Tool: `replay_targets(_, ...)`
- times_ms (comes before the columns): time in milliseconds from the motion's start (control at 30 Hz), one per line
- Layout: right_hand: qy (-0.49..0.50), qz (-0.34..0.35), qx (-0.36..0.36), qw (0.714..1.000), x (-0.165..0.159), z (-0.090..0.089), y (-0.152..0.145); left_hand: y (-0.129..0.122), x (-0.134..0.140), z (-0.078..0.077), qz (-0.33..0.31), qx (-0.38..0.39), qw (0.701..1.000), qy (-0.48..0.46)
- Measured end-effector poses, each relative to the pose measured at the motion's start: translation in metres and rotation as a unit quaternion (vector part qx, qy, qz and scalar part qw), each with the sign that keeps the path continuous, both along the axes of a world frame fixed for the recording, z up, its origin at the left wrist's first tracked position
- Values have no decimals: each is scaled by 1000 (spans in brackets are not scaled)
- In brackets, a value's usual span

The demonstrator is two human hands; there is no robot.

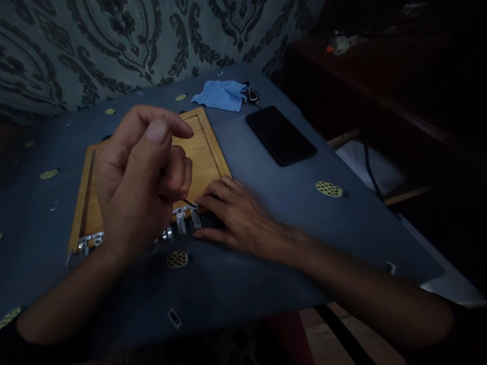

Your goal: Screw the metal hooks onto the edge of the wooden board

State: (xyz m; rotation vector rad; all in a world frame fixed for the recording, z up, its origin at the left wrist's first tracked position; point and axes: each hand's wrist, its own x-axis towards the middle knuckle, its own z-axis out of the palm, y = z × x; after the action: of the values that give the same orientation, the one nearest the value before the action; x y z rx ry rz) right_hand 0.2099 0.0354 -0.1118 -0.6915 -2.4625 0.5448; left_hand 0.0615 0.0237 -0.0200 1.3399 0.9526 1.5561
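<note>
1. We see the wooden panel (pixel 203 157) lying on the cloth-covered tabletop (pixel 247 284), partly hidden behind our left hand; 12 o'clock here means the far side.
2. Our left hand (pixel 140 172) is in front of the panel, fingers curled, thumb raised beside the bent index finger. We cannot tell whether this grip holds anything.
3. Our right hand (pixel 243 218) is at the panel's 5 o'clock corner, fingers above the edge and thumb below, a gap between them. We cannot tell if that grip clasps anything.
4. A thin dark rod (pixel 189 204) shows between our 2 hands; we cannot tell which holds it.
5. Metal fittings (pixel 181 217) line the panel's 6 o'clock edge.
6. From the panel, we find a black phone (pixel 281 136) toward 2 o'clock and a blue rag (pixel 220 95) toward 1 o'clock.
</note>
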Motion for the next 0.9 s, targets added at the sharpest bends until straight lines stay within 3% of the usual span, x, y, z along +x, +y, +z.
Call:
replay_targets(467,-3,-1,1,1000,0,-2,1,17,-8,-3,-93,26,994,53)
replay_targets(667,-14,1,1,1000,0,-1,1,12,-8,-3,-108,26,992,62)
replay_targets(900,3,0,1,1000,-1,-2,1,8,-11,12,-105,6,994,42)
